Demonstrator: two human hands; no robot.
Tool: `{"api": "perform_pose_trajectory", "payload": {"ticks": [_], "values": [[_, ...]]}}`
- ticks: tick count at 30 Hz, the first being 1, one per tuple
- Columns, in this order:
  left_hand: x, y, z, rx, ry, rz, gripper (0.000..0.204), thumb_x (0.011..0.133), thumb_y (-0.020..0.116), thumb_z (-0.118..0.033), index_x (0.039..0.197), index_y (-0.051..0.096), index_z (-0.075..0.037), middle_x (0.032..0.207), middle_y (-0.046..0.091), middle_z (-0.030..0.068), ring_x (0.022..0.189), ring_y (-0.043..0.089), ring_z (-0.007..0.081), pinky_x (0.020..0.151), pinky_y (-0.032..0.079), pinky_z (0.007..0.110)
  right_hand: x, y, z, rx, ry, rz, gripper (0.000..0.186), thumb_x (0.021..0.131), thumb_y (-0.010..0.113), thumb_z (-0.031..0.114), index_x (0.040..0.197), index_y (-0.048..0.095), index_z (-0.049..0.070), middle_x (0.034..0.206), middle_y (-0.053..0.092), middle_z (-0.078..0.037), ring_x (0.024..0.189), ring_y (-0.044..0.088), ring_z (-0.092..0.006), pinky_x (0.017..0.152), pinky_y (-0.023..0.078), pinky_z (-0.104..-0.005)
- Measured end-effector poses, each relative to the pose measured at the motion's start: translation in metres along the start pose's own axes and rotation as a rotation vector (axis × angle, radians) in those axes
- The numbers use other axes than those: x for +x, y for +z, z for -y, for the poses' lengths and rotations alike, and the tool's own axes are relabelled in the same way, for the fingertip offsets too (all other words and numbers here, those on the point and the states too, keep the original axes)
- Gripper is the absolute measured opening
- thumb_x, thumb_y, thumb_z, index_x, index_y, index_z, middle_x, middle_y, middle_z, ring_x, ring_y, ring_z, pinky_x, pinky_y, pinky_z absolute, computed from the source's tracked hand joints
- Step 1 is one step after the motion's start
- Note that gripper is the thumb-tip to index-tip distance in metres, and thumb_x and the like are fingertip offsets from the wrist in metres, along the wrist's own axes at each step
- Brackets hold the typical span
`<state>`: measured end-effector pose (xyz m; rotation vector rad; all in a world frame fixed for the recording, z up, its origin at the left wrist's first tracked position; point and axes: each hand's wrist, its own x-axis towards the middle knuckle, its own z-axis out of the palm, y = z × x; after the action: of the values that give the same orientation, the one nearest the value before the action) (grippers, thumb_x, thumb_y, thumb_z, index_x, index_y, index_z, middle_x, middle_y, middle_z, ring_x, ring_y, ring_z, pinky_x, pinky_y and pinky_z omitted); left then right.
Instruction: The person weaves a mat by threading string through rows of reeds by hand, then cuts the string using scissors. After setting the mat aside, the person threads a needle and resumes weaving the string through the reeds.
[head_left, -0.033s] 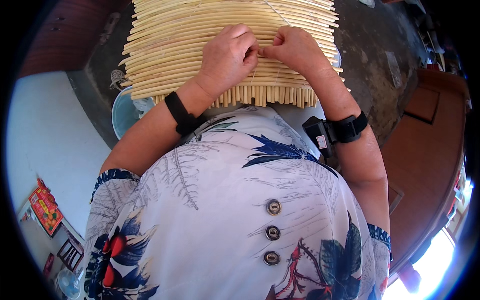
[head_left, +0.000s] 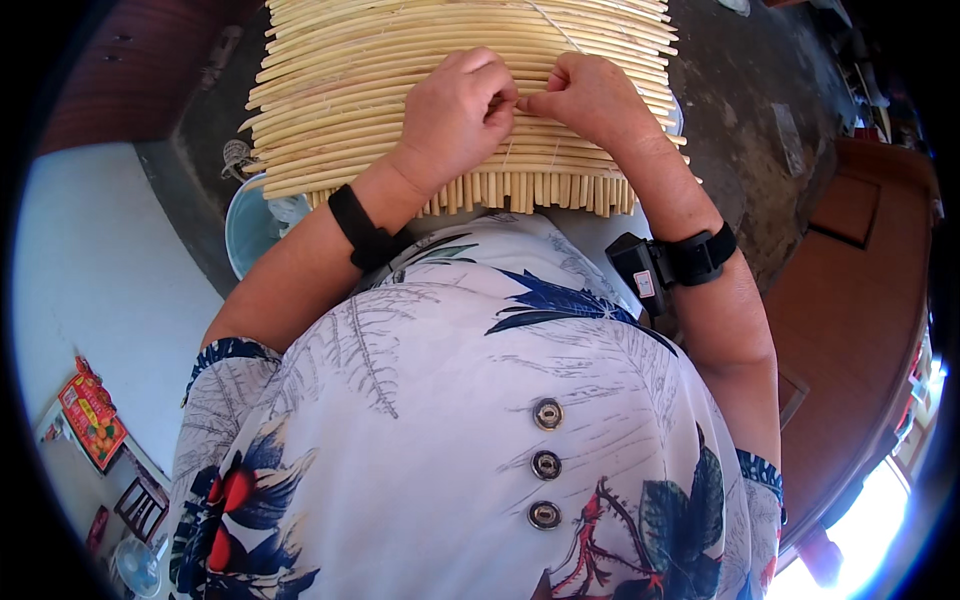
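A mat of pale yellow sticks (head_left: pixel 350 110) lies in front of me, its sticks running left to right and crossed by thin white strings. My left hand (head_left: pixel 460 115) is closed over the middle of the mat, thumb and fingers pinched together. Close beside it, my right hand (head_left: pixel 595 98) pinches with thumb and forefinger pointing at the left fingertips. Whatever lies between the fingertips is too small to make out. A white string (head_left: pixel 555 25) runs slantwise over the sticks beyond my right hand. Along the near edge, cut stick ends (head_left: pixel 520 192) show in a row below the mat.
A light blue bucket (head_left: pixel 250 225) with something plastic in it stands left of the mat. Brown wooden furniture (head_left: pixel 850 260) is on the right, a white wall (head_left: pixel 110 230) on the left. Dark floor (head_left: pixel 730 130) shows around the mat.
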<state>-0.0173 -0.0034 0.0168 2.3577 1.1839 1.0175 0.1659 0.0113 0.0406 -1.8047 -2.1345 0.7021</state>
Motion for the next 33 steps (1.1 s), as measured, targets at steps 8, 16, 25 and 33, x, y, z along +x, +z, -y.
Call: {"api": "perform_pose_trajectory", "payload": {"ticks": [8,16,25,33], "values": [[0.008,-0.006,0.006,0.119,-0.100,0.010,0.024,0.064,0.072,-0.008,0.083,0.057,-0.009,0.095,0.054,0.0062,0.095,0.046,0.0284,0.087,0.037,0.037,-0.001,0.000,0.000,0.032,0.031,-0.001,0.038,0.063,0.076,0.038,0.067,0.058,0.004,0.062,0.058,-0.008,0.059,0.055,-0.0211,0.057,0.044,-0.0332],[0.009,-0.002,0.006,0.149,-0.164,0.012,0.028,0.061,0.076,-0.014,0.081,0.058,-0.011,0.099,0.053,0.0066,0.099,0.044,0.0301,0.087,0.037,0.038,-0.003,-0.008,0.008,-0.008,0.084,0.078,0.038,0.063,0.073,0.038,0.077,0.065,0.003,0.082,0.066,-0.017,0.083,0.063,-0.0305,0.076,0.049,-0.0376],[0.008,0.001,0.007,0.158,-0.162,-0.028,0.027,0.058,0.078,-0.018,0.078,0.060,-0.013,0.096,0.052,0.0014,0.097,0.044,0.0272,0.084,0.037,0.039,-0.003,-0.007,0.008,-0.029,0.055,0.066,0.039,0.065,0.071,0.039,0.077,0.065,0.003,0.082,0.066,-0.017,0.083,0.063,-0.0308,0.077,0.049,-0.0384],[0.008,-0.001,0.005,0.160,-0.195,0.029,0.031,0.061,0.080,-0.022,0.081,0.059,-0.011,0.104,0.052,0.0066,0.101,0.043,0.0305,0.089,0.035,0.039,-0.003,-0.007,0.008,-0.040,0.074,0.082,0.040,0.066,0.070,0.039,0.079,0.066,0.002,0.084,0.066,-0.018,0.084,0.064,-0.0303,0.077,0.050,-0.0380]]}}
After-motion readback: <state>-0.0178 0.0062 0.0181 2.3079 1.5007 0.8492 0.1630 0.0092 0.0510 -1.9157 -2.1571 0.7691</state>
